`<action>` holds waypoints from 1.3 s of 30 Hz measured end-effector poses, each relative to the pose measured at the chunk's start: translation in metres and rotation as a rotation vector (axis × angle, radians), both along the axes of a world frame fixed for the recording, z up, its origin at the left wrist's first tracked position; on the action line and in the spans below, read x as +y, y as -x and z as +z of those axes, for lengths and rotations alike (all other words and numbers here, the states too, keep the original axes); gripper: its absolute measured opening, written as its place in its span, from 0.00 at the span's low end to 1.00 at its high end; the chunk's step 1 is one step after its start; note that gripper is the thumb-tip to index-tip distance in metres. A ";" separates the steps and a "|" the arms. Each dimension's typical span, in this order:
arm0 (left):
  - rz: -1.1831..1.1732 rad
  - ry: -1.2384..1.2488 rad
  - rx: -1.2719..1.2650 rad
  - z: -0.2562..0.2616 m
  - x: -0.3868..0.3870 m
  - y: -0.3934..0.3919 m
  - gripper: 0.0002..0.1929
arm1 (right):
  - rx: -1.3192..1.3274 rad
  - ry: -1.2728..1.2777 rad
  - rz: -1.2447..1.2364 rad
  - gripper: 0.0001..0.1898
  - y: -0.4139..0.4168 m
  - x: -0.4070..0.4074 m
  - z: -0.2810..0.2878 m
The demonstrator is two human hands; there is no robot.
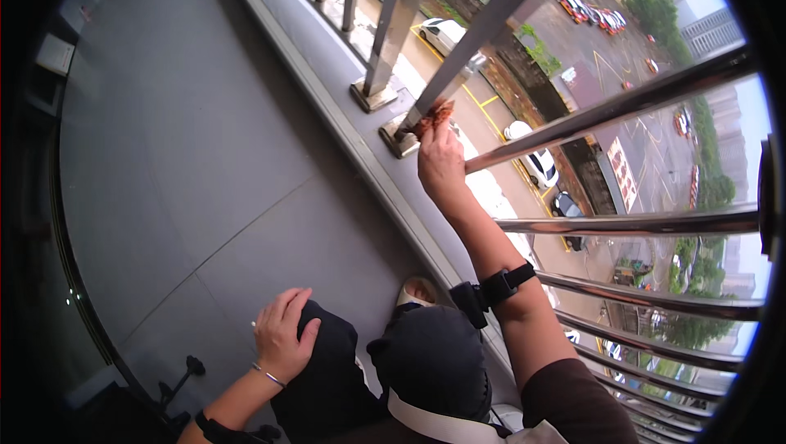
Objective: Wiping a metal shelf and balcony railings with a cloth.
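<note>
A reddish-brown crumpled cloth (437, 117) is pressed by my right hand (442, 158) against the lower end of a square metal railing post (463, 54), just above its base plate (399, 140). The fingers are closed around part of the cloth; the palm side is hidden. Another post with a square base plate (374, 95) stands beside it. My left hand (285, 333) rests on my bent knee in black trousers (328, 346), its fingers slightly apart and nothing seen in it.
Round metal railing bars (626, 224) run along my right side above a low ledge (344, 130). Beyond and below lie parked cars (540, 164) and a road. Grey floor tiles (184, 137) spread to the left, with a dark track edge (73, 284) at the far side.
</note>
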State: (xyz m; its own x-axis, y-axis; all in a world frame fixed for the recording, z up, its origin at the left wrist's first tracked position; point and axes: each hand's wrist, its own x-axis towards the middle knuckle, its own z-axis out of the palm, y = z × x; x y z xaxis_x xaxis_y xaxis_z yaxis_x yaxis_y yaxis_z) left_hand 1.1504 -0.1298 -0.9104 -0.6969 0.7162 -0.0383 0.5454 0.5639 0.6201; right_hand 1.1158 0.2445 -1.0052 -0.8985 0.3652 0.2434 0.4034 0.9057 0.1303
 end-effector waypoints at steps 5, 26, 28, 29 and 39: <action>-0.009 -0.006 0.009 0.001 -0.002 -0.004 0.23 | -0.162 -0.460 0.339 0.17 -0.048 -0.018 0.011; -0.011 -0.042 -0.019 0.000 0.002 -0.005 0.22 | -0.283 -0.284 0.175 0.14 -0.148 -0.010 0.023; -0.023 -0.035 -0.024 0.001 0.001 -0.005 0.22 | -0.372 -0.207 0.356 0.13 -0.171 -0.026 0.048; -0.017 -0.037 -0.030 0.002 0.001 -0.006 0.22 | -0.395 -0.053 0.415 0.13 -0.185 -0.036 0.054; -0.008 -0.108 -0.055 -0.005 0.006 -0.006 0.22 | -0.341 0.130 -0.075 0.12 -0.232 0.022 0.028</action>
State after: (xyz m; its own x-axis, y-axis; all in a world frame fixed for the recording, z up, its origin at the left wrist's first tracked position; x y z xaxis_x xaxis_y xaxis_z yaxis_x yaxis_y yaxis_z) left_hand 1.1560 -0.1237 -0.9159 -0.6898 0.7240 0.0016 0.5136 0.4877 0.7059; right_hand 1.3483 0.2663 -0.9769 -0.8893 0.4417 -0.1182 0.4230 0.8929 0.1545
